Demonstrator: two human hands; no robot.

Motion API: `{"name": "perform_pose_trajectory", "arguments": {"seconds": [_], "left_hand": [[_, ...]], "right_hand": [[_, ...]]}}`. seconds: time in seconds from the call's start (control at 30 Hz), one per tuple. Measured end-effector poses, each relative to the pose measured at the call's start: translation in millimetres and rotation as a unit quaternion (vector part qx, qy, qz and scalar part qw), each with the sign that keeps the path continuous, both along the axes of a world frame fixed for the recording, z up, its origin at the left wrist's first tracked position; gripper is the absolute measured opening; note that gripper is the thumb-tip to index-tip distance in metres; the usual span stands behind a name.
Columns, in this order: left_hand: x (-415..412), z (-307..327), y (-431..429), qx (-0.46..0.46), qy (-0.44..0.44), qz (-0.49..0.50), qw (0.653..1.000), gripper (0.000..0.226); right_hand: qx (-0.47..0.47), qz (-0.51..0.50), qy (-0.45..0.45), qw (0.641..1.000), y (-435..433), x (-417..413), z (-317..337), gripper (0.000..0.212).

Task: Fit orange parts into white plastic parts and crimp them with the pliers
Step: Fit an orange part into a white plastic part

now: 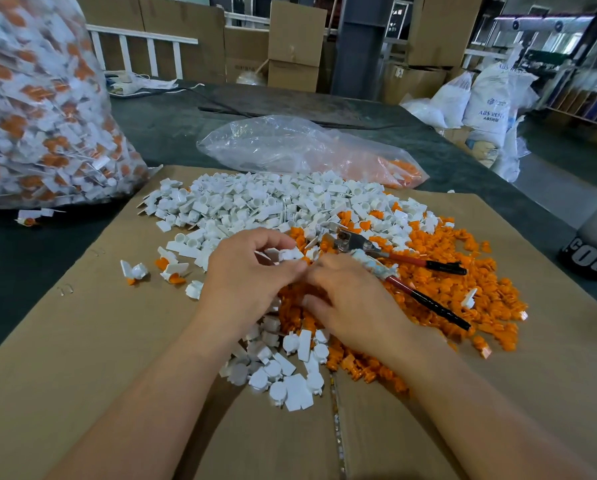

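A heap of white plastic parts (pixel 255 202) and a heap of orange parts (pixel 463 282) lie on flattened cardboard (pixel 82 341). My left hand (pixel 245 278) pinches a white plastic part (pixel 286 253) between thumb and fingers just above the heaps. My right hand (pixel 352 303) meets it fingertip to fingertip with its fingers curled; what it pinches is hidden, only a speck of orange shows there. The pliers (pixel 376 251), with red and black handles, lie on the orange parts just beyond my right hand, untouched.
A big clear bag of assembled white-and-orange pieces (pixel 40 109) stands at the left. A flatter clear bag with orange parts (pixel 307 147) lies behind the heaps. A few assembled pieces (pixel 172 268) sit left of the heap. A dark object (pixel 591 251) stands at the right edge.
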State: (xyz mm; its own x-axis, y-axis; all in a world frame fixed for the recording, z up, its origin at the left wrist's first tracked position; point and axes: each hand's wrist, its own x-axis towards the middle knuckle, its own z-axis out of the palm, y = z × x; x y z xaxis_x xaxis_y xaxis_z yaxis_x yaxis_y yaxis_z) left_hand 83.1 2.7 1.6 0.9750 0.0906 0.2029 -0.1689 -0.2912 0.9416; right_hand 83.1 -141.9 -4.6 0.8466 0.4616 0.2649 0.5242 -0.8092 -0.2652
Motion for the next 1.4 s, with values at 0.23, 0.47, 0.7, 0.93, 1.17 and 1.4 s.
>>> {"name": "perform_pose_trajectory", "arguments": {"seconds": [0.23,0.47,0.7,0.93,1.17,1.4], "left_hand": [[-2.3,2.9,-1.2,-0.067,0.03,-0.029,0.997,0.014],[-4.8,6.7,-2.8,-0.088,0.031,-0.048,0.995,0.027],[-1.0,1.1,0.2,-0.053,0.037,-0.057,0.996,0.031],[-3.0,1.3,-3.2,-0.034,0.016,-0.079,0.996,0.015],[-3.2,2.6,-2.6,-0.045,-0.003,-0.084,0.995,0.017],[-6.2,7.8,-5.4,-0.186,0.08,-0.122,0.972,0.021]], "right_hand": [[0.108,-0.008,0.0,0.994,-3.6,-0.6,2.3,0.018],[0.346,-0.04,0.066,0.935,-13.5,-5.3,9.6,0.026],[0.356,-0.024,0.067,0.932,-12.8,-6.4,8.8,0.038],[0.358,-0.016,0.051,0.932,-10.0,-7.8,7.7,0.033],[0.393,-0.018,0.044,0.918,-10.2,-7.9,6.2,0.031],[0.389,0.0,-0.009,0.921,-9.3,-11.5,10.4,0.037]]}}
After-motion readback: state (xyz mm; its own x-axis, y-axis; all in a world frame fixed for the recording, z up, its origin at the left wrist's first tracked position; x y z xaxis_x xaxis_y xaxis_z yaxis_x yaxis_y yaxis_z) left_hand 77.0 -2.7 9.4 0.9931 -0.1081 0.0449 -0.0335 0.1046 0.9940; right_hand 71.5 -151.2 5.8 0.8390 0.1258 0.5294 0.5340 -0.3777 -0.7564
